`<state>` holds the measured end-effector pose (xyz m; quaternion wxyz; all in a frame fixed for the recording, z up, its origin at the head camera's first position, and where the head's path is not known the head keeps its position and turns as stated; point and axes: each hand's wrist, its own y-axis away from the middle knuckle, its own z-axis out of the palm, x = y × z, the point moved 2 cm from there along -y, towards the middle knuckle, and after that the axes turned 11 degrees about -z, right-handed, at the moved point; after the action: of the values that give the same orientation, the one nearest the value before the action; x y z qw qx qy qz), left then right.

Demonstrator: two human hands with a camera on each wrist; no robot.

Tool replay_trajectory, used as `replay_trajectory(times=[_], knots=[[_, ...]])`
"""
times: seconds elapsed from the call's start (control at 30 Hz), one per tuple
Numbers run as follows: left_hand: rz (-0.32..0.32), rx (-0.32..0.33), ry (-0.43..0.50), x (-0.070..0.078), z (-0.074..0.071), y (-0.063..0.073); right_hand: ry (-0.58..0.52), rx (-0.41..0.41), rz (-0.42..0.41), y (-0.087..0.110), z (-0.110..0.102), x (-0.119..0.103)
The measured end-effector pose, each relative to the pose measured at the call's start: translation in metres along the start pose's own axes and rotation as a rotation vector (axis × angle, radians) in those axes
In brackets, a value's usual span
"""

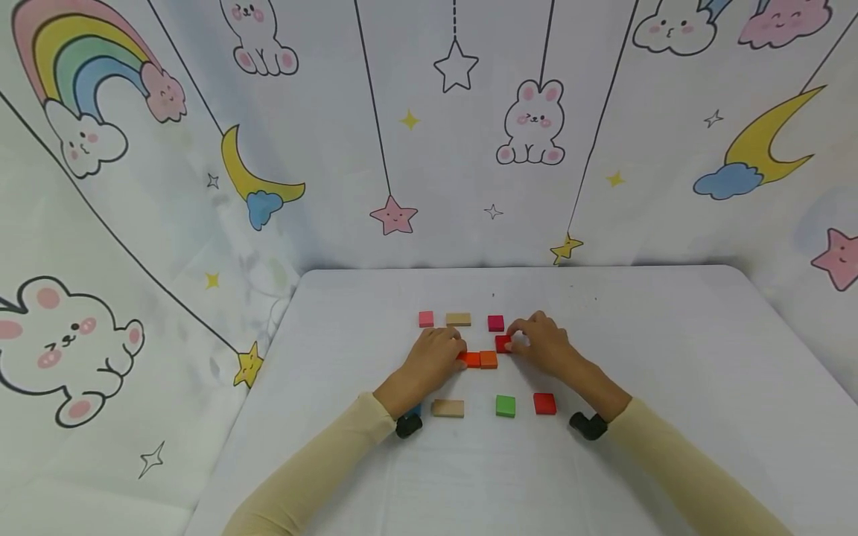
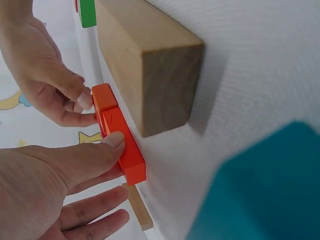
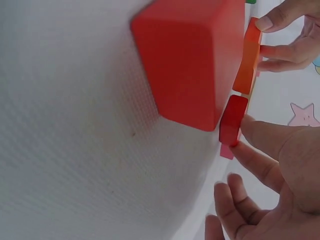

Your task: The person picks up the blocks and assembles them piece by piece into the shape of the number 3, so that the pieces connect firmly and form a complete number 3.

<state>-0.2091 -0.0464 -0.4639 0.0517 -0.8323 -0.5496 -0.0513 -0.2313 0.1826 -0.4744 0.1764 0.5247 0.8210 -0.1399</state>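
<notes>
My left hand (image 1: pixel 431 362) pinches a red-orange block (image 2: pixel 129 155) between thumb and fingers near the middle of the white table. An orange block (image 1: pixel 488 360) lies end to end with it on its right side. Just behind that orange block, my right hand (image 1: pixel 546 348) pinches a small red block (image 3: pixel 233 120) between thumb and forefinger. In the right wrist view its remaining fingers spread loosely below. A crimson block (image 1: pixel 495 323) lies directly behind the pinched red one. Part of the red-orange block is hidden by the left fingers in the head view.
Behind the hands lie a pink block (image 1: pixel 426 319) and a wooden block (image 1: pixel 459 319). Nearer the front are another wooden block (image 1: pixel 447 408), a green block (image 1: pixel 506 406) and a larger red block (image 1: pixel 544 403). A blue block (image 2: pixel 270 190) sits partly under the left wrist.
</notes>
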Motion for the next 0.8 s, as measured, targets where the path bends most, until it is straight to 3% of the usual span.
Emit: replay_trajectory(times=[0.8], knots=[[-0.011, -0.013, -0.026, 0.000, 0.002, -0.001, 0.026, -0.011, -0.021, -0.007, 0.005, -0.014]])
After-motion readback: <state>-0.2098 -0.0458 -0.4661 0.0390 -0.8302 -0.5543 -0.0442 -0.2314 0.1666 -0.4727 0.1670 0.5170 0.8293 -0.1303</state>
